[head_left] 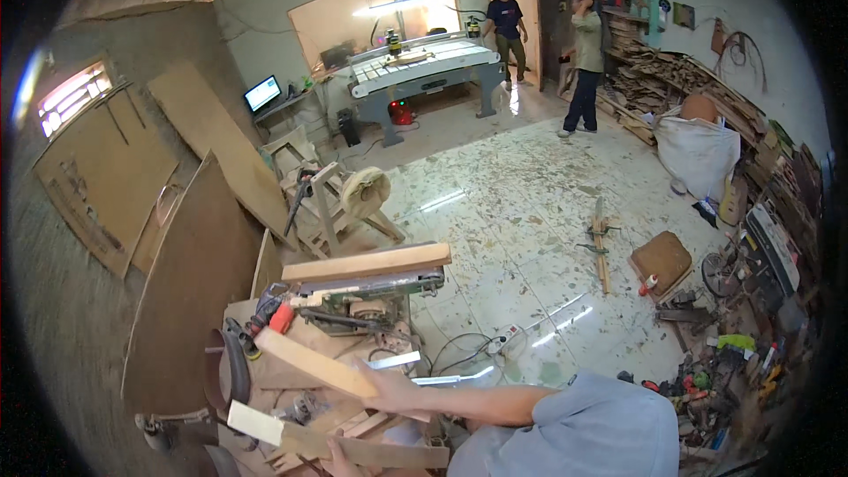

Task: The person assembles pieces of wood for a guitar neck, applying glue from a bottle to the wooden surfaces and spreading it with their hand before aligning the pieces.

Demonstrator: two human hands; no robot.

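Note:
My right hand (382, 389) reaches in from the lower right and is closed round the near end of a pale wooden plank (309, 361), which slants up to the left above a cluttered workbench. Below it, my left hand (339, 458) grips a second wooden board (389, 453) near the lower edge; its far left end looks much paler. The two pieces are apart. Just beyond them stands a belt sander (375, 293) with another length of wood (367, 262) lying along its top.
Around the bench are a red-handled tool (281, 318), a curved dark band (231, 371) and a power strip (503, 338) with cables on the floor. Large sheets (181, 291) lean at left. Two people stand at the back near a router table (424, 66). Scrap wood (662, 79) lines the right wall.

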